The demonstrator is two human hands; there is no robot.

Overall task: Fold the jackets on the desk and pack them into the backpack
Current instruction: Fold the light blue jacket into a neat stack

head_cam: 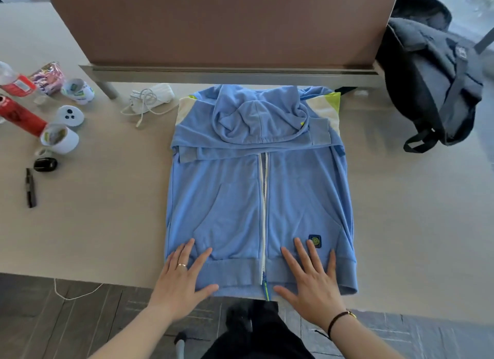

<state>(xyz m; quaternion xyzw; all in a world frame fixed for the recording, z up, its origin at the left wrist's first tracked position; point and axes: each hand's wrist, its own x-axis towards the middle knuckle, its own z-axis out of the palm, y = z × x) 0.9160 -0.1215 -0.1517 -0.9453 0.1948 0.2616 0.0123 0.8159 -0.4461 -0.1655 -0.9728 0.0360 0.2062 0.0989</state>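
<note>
A light blue zip hoodie jacket [240,192] lies flat on the desk [107,225], front side up, zipper closed. Its sleeves are folded across the chest and the hood is laid down over them. My left hand [184,275] lies flat with straight fingers on the ribbed hem left of the zipper. On the hem right of the zipper, my right hand [312,278] rests flat, fingers spread. A dark grey and black backpack [433,85] sits on the desk at the far right, slumped beside the divider.
A brown divider panel [222,24] stands along the desk's far side. At the left are a red can [21,115], a bottle, white cups [60,138], a black marker [30,187] and a white charger with cable [149,99]. The desk's near edge runs under the hem.
</note>
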